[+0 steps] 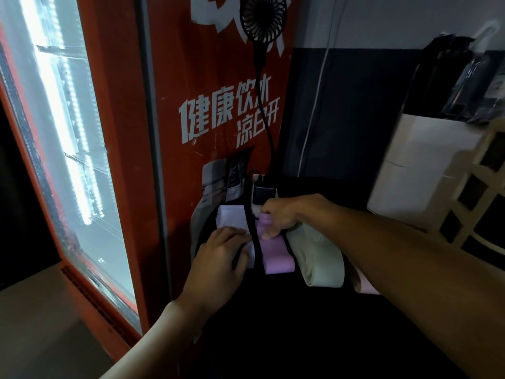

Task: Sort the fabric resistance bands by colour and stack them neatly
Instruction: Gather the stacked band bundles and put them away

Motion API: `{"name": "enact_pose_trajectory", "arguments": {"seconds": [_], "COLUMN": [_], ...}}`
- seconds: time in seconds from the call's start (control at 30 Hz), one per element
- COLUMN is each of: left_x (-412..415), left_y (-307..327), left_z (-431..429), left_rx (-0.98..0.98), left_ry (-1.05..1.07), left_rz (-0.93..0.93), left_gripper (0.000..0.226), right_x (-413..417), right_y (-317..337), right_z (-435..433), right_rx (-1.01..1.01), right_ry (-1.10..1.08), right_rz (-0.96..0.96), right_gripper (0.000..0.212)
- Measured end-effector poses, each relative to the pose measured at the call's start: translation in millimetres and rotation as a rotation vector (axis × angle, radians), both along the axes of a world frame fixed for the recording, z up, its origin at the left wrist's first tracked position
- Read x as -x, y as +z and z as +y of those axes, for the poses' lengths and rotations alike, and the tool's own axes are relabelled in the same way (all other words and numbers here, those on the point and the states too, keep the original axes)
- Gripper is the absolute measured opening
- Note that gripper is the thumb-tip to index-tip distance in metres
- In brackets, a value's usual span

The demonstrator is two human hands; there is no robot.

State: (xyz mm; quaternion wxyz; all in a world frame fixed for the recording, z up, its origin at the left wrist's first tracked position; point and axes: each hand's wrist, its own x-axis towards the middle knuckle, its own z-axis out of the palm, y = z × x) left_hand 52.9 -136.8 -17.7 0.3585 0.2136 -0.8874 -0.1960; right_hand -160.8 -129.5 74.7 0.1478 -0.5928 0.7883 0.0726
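While pressing the left hand (221, 255) flat, fingers loose, on the pale band (231, 217) by the red fridge (213, 77), pinching the far end of the purple band (277, 258) with the curled right hand (287, 214), just across a black cable (252, 228), green band (319, 258) just beside on the dark table (300, 337).

I see matt cloth in the purple band (277, 259) and green band (321, 259), lower centre. The red cooler panel (218, 86) looks glossy.
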Motion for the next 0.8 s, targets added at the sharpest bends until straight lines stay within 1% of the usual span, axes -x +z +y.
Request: {"name": "enact_pose_trajectory", "arguments": {"seconds": [0.1,0.17,0.27,0.47,0.57,0.67,0.8], "left_x": [-1,-1,-1,-2,-1,-1,-4], "left_y": [-1,-2,-1,0,0,0,1], "left_z": [-1,0,0,1,0,1,2], "left_rx": [-0.009,-0.015,-0.029,-0.047,-0.043,-0.031,-0.008], "left_ry": [0.004,0.002,-0.001,-0.011,-0.005,0.004,-0.001], "left_rz": [-0.003,0.0,-0.011,-0.018,-0.032,-0.042,-0.078], "left_gripper": [0.048,0.054,0.056,0.058,0.059,0.058,0.055], "right_x": [2,2,4,1,-4,-6,-12], "right_y": [-2,-2,-3,-3,0,7,31], "right_z": [-2,-4,-5,-3,-2,4,30], "right_rx": [0.015,0.021,0.019,0.057,0.109,0.19,0.287], "right_ry": [-0.006,0.002,-0.002,0.037,0.054,0.055,0.05], "right_rz": [-0.023,-0.033,-0.059,-0.043,-0.066,-0.11,-0.206], "right_gripper": [0.08,0.086,0.085,0.076,0.064,0.049,0.042]}}
